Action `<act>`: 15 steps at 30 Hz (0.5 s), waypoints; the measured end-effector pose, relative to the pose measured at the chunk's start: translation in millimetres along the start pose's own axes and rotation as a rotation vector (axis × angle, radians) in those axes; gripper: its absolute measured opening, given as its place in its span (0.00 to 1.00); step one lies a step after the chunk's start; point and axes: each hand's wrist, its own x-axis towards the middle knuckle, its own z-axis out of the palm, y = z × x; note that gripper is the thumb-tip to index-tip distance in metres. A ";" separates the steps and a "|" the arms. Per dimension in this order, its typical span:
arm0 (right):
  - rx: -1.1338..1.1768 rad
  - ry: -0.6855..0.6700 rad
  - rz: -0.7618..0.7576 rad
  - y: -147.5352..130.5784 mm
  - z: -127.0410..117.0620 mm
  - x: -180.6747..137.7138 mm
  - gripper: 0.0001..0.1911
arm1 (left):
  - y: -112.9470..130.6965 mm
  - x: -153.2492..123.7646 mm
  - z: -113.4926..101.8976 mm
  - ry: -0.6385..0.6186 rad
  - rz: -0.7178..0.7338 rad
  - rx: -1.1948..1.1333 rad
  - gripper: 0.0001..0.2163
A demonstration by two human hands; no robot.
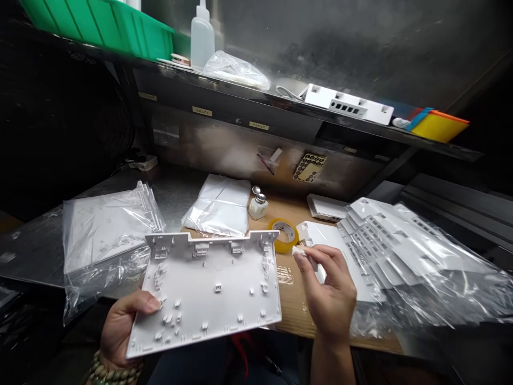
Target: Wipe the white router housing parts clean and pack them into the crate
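Your L hand (120,323) grips the panel (200,289) at its L edge: thumb pressed on the ribbed inner face, other fingers mostly hidden beneath, so exact hold there can't be confirmed. Panel is held up in front of you, tilted, clips facing you, over the near edge of the bench. Your R hand (331,286), just beside the panel's R edge and apart from it, has thumb & index closed on a small white wad (297,250); material can't be told. Step in hand, as judged: work on the panel's inner side, poss. a wipe w/ the wad. Next move calls for a firm L grip, panel steady, and light R contact btwn the clips, w/o snagging any. Beyond, on the cardboard (294,315): tape roll (277,246), w/ the panel stack (385,240) to its R. Bagged panels (108,224) sit L. Farther back: pump btl (257,207), near the flat bags (224,198). Farthest, on the shelf: squeeze btl (202,43), green bin (108,27).
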 end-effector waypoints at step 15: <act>0.003 -0.045 0.032 4.3 9.8 4.0 0.05 | -20.2 -5.1 -32.5 -0.107 -0.130 -0.126 0.42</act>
